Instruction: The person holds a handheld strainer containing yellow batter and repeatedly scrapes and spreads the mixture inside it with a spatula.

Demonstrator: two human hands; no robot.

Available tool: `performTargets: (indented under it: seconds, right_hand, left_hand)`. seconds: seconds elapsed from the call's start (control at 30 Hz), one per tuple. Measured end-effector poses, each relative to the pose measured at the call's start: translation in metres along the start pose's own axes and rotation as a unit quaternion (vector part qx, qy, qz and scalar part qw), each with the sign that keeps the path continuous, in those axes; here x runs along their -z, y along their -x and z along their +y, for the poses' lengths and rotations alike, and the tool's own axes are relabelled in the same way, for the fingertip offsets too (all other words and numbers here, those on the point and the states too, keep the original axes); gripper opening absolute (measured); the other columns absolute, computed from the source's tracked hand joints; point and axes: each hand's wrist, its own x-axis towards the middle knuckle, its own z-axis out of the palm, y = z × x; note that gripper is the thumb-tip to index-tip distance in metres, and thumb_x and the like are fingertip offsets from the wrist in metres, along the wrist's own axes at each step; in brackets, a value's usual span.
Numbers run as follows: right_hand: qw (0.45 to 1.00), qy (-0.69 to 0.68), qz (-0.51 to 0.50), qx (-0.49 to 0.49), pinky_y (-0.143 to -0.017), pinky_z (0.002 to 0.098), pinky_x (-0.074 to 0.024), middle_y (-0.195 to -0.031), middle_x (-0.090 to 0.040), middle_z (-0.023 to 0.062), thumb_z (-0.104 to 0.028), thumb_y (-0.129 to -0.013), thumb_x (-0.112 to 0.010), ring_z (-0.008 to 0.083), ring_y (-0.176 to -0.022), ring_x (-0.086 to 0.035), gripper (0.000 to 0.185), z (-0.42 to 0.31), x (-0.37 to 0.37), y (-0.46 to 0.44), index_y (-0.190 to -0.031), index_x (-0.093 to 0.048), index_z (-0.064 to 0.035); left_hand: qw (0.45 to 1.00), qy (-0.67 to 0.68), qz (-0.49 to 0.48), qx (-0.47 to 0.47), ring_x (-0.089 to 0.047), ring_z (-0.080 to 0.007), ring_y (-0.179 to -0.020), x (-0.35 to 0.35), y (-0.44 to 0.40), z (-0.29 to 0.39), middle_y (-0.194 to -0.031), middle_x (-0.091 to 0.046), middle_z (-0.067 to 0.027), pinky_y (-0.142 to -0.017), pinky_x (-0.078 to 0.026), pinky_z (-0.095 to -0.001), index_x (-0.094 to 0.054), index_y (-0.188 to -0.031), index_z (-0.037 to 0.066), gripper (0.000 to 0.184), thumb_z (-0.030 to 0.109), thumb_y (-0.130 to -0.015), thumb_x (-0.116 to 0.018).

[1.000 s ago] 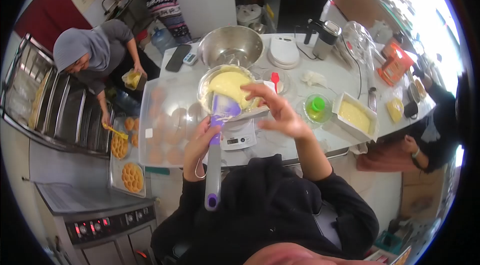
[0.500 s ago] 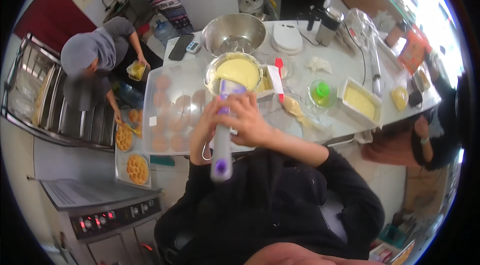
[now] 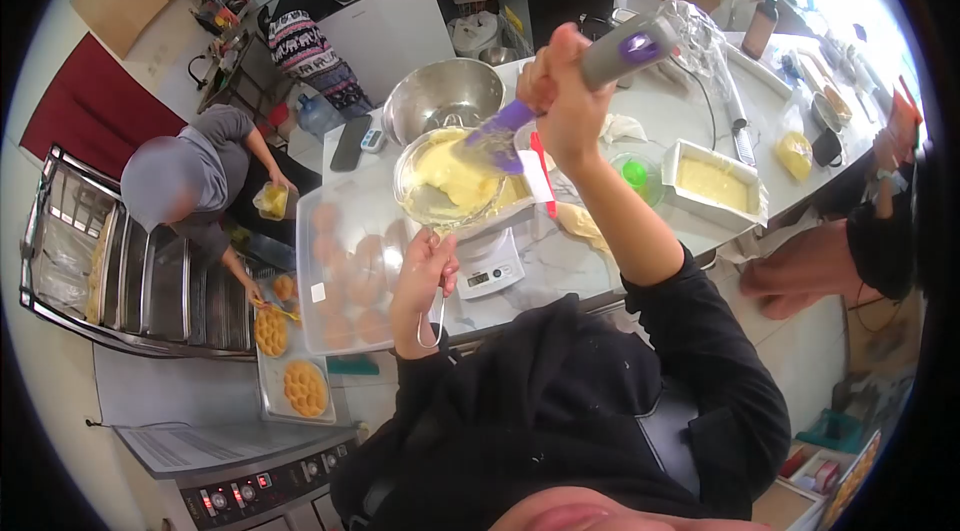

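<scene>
My left hand (image 3: 428,269) is closed around the wire-loop handle of a round metal bowl or strainer (image 3: 400,193), which holds thick pale-yellow batter (image 3: 450,176). My right hand (image 3: 565,96) grips the grey handle of a spatula (image 3: 515,121). Its purple blade is smeared with batter and tilts down over the bowl's right side. Partly under the bowl's right edge is a paper-lined loaf tin (image 3: 518,193) with yellow contents. A white digital kitchen scale (image 3: 492,271) sits just in front. To the left lies a clear plastic box (image 3: 345,326) with round brown items inside.
A large steel bowl (image 3: 445,96) stands behind. On the right are a red utensil (image 3: 543,171), a piping bag (image 3: 582,223), and a filled loaf tin (image 3: 717,181). At left, a co-worker (image 3: 190,166) handles a tub (image 3: 272,199) above baked rounds (image 3: 305,388); other people stand nearby.
My right hand has lifted up and right with the spatula, away from my left hand. The bowl has shifted slightly left and down in view. The scale now shows.
</scene>
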Motion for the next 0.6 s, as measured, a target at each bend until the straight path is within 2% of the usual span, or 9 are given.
performTargets:
  seconds: [0.03,0.17,0.27,0.4,0.43,0.5,0.57,0.6]
  right_hand:
    - [0.998,0.061,0.004,0.022,-0.038,0.0239,-0.0211,-0.044,-0.025,-0.0025,-0.028,-0.087,-0.045,0.0073,-0.038,-0.024,0.039,0.012,0.005,0.005,-0.056,-0.034,-0.0083]
    - [1.0,-0.002,0.015,-0.021,-0.039,0.0254,-0.021,-0.044,-0.028,-0.0014,-0.025,-0.088,-0.043,0.0093,-0.038,-0.024,0.037,0.037,0.017,0.036,-0.057,-0.034,-0.0077]
    - [0.993,-0.097,-0.05,-0.041,-0.04,0.026,-0.0204,-0.044,-0.028,-0.0004,-0.025,-0.089,-0.041,0.0102,-0.039,-0.024,0.037,0.007,0.011,0.034,-0.057,-0.033,-0.0071]
    - [0.991,-0.059,-0.093,0.075,-0.041,0.0261,-0.0198,-0.045,-0.028,0.0002,-0.023,-0.089,-0.04,0.0103,-0.04,-0.024,0.036,0.016,0.02,0.016,-0.058,-0.033,-0.0072]
    - [0.992,-0.065,-0.086,0.062,-0.043,0.022,-0.0263,-0.052,-0.038,-0.0023,-0.01,-0.085,-0.047,0.007,-0.048,-0.034,0.02,0.036,0.031,0.02,-0.067,-0.044,-0.0053]
    - [0.989,-0.134,-0.045,-0.033,-0.043,0.0225,-0.0272,-0.053,-0.04,-0.0011,-0.012,-0.085,-0.048,0.0078,-0.047,-0.035,0.02,0.051,0.032,0.029,-0.066,-0.045,-0.0047]
    - [0.969,-0.184,-0.128,-0.106,-0.042,0.0231,-0.0266,-0.053,-0.04,-0.0002,-0.014,-0.084,-0.049,0.0083,-0.046,-0.035,0.024,0.052,0.037,0.031,-0.062,-0.044,-0.0047]
    - [0.965,-0.155,-0.168,-0.127,-0.041,0.0236,-0.0252,-0.052,-0.04,0.0012,-0.015,-0.083,-0.049,0.0093,-0.044,-0.034,0.026,0.046,0.037,0.029,-0.059,-0.042,-0.005]
  left_hand:
    - [1.0,-0.002,-0.002,-0.013,-0.038,-0.0072,-0.034,0.0,0.0,-0.001,-0.051,-0.039,-0.0003,-0.031,-0.03,-0.019,-0.033,-0.084,0.008,0.025,0.023,-0.081,-0.053]
    - [0.999,-0.027,-0.031,0.01,-0.038,-0.0073,-0.034,-0.005,-0.001,0.003,-0.051,-0.038,-0.0005,-0.031,-0.03,-0.0195,-0.03,-0.082,0.007,0.027,0.017,-0.08,-0.056]
    - [0.999,-0.033,-0.024,0.016,-0.038,-0.0074,-0.034,-0.002,-0.005,-0.006,-0.051,-0.038,-0.0007,-0.031,-0.029,-0.0197,-0.031,-0.082,0.006,0.026,0.015,-0.08,-0.055]
    - [0.999,-0.032,-0.016,0.009,-0.038,-0.0074,-0.035,-0.006,-0.003,0.002,-0.051,-0.039,-0.0012,-0.031,-0.029,-0.0201,-0.031,-0.083,0.004,0.024,0.013,-0.08,-0.054]
    - [0.999,-0.033,-0.023,0.008,-0.038,-0.0075,-0.035,-0.008,-0.001,0.003,-0.051,-0.039,-0.0014,-0.031,-0.029,-0.0201,-0.031,-0.083,0.004,0.024,0.012,-0.08,-0.053]
    - [0.999,-0.043,-0.033,0.003,-0.038,-0.0075,-0.034,-0.009,0.0,0.005,-0.051,-0.04,-0.0018,-0.031,-0.029,-0.02,-0.031,-0.083,0.004,0.022,0.01,-0.079,-0.052]
    - [0.998,-0.03,-0.048,0.012,-0.038,-0.0076,-0.034,-0.003,-0.004,-0.007,-0.051,-0.04,-0.002,-0.031,-0.029,-0.02,-0.032,-0.083,0.004,0.022,0.01,-0.079,-0.052]
    - [0.998,-0.028,-0.052,0.011,-0.038,-0.0077,-0.034,-0.004,-0.006,-0.009,-0.051,-0.04,-0.002,-0.031,-0.029,-0.02,-0.032,-0.082,0.004,0.022,0.01,-0.079,-0.052]
